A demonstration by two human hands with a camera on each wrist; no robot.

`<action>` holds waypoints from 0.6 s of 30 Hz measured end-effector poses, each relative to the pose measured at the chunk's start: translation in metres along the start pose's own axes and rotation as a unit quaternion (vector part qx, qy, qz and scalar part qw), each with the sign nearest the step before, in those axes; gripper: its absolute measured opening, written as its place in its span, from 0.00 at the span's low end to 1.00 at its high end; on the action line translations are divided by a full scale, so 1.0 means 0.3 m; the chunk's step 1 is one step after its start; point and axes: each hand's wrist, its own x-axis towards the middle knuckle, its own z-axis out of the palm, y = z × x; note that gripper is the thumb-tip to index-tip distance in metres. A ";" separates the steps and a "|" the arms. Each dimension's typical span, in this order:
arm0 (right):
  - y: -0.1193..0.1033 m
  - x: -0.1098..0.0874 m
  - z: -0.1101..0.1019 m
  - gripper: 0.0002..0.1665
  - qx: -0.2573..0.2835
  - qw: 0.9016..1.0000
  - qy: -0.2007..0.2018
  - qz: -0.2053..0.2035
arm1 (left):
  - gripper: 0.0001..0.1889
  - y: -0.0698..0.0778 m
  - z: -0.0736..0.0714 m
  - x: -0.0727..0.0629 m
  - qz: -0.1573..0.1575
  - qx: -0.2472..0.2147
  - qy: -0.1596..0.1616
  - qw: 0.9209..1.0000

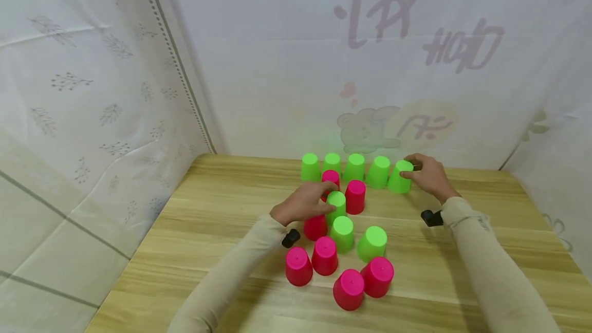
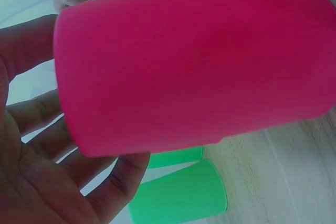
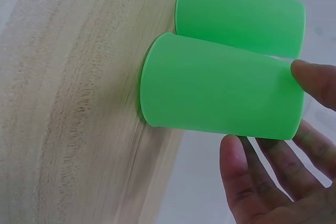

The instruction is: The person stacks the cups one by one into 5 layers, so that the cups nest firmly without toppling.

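Observation:
My left hand (image 1: 307, 202) reaches over the middle of the group with its thumb against the near side of a green cup (image 1: 337, 203) and its fingers behind it. In the left wrist view a red cup (image 2: 194, 66) fills the front and hides the fingertips and whatever they hold. At the right end of the back row, my right hand (image 1: 430, 174) holds a green cup (image 3: 220, 90) near its upturned base, thumb on one side and fingers on the other. That cup is upside down, its rim at the table.
Several more green cups (image 1: 354, 167) make a row along the back. Red cups (image 1: 355, 197) and green cups (image 1: 343, 234) stand upside down in the middle, with more red cups (image 1: 349, 289) towards the front. Patterned cloth (image 1: 277, 66) hangs behind the wooden table (image 1: 185, 240).

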 end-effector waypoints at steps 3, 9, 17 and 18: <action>0.002 0.006 -0.003 0.34 0.003 1.000 -0.002 0.005 | 0.22 0.003 0.007 0.008 -0.005 0.017 -0.004 1.000; 0.010 0.013 -0.002 0.34 0.010 1.000 -0.003 0.009 | 0.23 0.000 0.019 0.010 -0.020 0.020 -0.014 0.999; 0.016 0.018 -0.003 0.35 0.018 1.000 -0.001 0.015 | 0.23 0.013 0.004 0.000 -0.014 0.010 -0.018 1.000; 0.015 0.019 -0.004 0.35 0.017 1.000 -0.001 0.015 | 0.23 0.017 -0.002 -0.001 -0.013 0.008 -0.017 1.000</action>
